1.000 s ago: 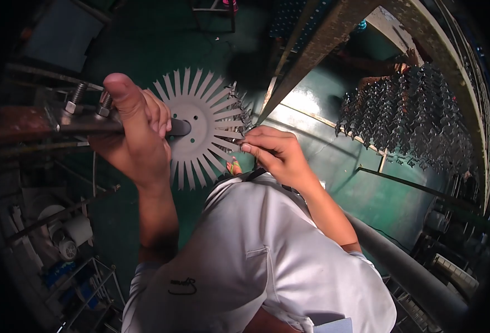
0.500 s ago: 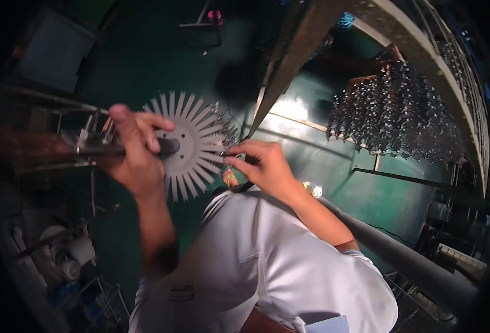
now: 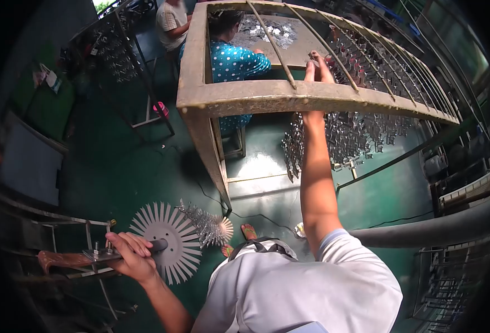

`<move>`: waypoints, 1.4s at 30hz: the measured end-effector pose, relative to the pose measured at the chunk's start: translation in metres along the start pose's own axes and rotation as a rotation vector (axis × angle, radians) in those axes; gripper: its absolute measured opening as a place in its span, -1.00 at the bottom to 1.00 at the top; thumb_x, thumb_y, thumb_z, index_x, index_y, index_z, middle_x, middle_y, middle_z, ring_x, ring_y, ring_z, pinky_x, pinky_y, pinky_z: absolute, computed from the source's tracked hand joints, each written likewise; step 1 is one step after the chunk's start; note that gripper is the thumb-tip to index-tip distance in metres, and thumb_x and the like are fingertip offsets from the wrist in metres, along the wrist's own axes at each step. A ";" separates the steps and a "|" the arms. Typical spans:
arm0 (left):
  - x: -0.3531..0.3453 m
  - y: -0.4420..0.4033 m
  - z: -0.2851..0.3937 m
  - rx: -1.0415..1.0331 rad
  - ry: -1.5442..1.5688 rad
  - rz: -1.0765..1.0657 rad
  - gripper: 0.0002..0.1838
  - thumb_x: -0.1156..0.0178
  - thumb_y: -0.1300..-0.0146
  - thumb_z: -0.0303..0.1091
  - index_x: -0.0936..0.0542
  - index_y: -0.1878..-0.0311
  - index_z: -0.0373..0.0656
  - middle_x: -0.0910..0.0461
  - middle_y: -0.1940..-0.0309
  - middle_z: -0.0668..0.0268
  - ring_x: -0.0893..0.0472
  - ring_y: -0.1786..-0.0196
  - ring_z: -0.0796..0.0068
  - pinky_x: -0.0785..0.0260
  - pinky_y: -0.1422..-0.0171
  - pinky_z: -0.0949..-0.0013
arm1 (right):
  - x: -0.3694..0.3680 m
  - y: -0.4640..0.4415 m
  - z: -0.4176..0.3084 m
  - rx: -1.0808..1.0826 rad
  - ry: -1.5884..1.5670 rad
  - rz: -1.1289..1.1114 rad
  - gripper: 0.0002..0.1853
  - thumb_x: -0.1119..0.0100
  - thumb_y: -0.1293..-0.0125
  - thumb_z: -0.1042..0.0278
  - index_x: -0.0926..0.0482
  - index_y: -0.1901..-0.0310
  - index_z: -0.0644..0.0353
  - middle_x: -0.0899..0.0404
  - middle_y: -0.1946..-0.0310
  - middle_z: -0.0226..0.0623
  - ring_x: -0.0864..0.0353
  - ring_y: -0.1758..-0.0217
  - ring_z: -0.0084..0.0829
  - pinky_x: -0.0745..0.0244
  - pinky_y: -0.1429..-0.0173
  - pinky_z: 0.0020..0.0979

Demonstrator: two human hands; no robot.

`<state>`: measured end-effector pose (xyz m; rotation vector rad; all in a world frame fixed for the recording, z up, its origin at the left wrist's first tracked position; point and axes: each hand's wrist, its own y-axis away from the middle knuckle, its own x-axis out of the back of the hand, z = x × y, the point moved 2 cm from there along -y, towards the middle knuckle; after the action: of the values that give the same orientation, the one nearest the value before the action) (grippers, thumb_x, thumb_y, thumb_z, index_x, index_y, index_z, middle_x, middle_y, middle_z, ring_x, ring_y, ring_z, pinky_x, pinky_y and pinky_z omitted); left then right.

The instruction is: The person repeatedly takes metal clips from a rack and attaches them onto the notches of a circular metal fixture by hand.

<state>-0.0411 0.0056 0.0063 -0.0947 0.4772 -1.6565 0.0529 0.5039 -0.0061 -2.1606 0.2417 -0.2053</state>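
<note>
My left hand (image 3: 134,258) is closed round a dark shaft (image 3: 159,245) at the lower left. On the shaft's end sits a pale, flat disc (image 3: 167,242) with narrow slots cut all round its rim. Behind it, a cluster of small shiny metal parts (image 3: 200,225) leads to a second slotted disc (image 3: 222,230). My right hand (image 3: 321,71) reaches up over the beam of a metal rack (image 3: 239,95), among its rods. Its fingers are bent together at the tips; what they pinch is too small to make out. Many small metal parts (image 3: 345,139) hang in strings below the rack.
A person in a dotted blue top (image 3: 234,61) sits behind the rack at a table (image 3: 306,41) with flat metal pieces on it. Another person (image 3: 172,25) is further back. A thick grey pipe (image 3: 422,230) runs along my right side. Cables lie on the green floor.
My right hand has left the disc's rim and moved up and away to the rack. My left hand stays at the shaft. The view has tilted up, showing the rack and people.
</note>
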 end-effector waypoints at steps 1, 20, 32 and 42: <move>-0.002 0.000 -0.002 -0.014 0.033 0.030 -0.50 0.01 -0.60 -0.14 -0.27 0.55 -0.08 -0.17 0.82 0.44 -0.18 0.80 0.68 -0.16 0.70 0.55 | -0.009 -0.023 0.013 0.013 0.080 0.037 -0.57 -0.30 -0.33 0.33 -0.60 -0.17 0.37 -0.69 0.07 0.16 -0.73 0.05 -0.05 -0.57 -0.09 -0.12; 0.007 0.001 -0.024 -0.035 -0.059 0.092 -0.55 -0.20 -0.49 -0.32 -0.21 0.51 -0.04 -0.25 0.78 0.46 -0.22 0.80 0.75 -0.14 0.71 0.61 | -0.047 -0.098 0.020 -0.121 0.198 0.330 -0.72 -0.17 -0.43 0.28 -0.72 0.07 0.34 -0.73 0.52 -0.11 -0.71 0.61 -0.25 -0.58 0.45 -0.32; 0.008 -0.006 -0.031 -0.020 -0.028 0.114 -0.59 -0.14 -0.52 -0.33 -0.25 0.49 -0.05 -0.23 0.81 0.44 -0.22 0.79 0.70 -0.20 0.68 0.55 | -0.044 -0.063 -0.005 -0.204 -0.514 0.246 -0.83 -0.33 -0.33 0.42 -0.73 0.16 0.36 -0.69 0.50 -0.28 -0.65 0.47 -0.54 -0.51 0.38 -0.52; 0.000 -0.004 -0.022 -0.024 -0.048 0.082 -0.62 -0.09 -0.55 -0.34 -0.34 0.49 -0.11 -0.29 0.79 0.37 -0.29 0.77 0.58 -0.38 0.56 0.40 | 0.052 0.056 -0.021 -0.423 -0.487 -0.191 -0.91 -0.29 -0.33 0.54 -0.70 0.25 0.39 -0.69 0.38 -0.33 -0.56 0.50 -0.61 -0.48 0.39 -0.50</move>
<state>-0.0526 0.0116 -0.0120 -0.1309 0.4591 -1.5652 0.0927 0.4428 -0.0377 -2.5726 -0.2215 0.2916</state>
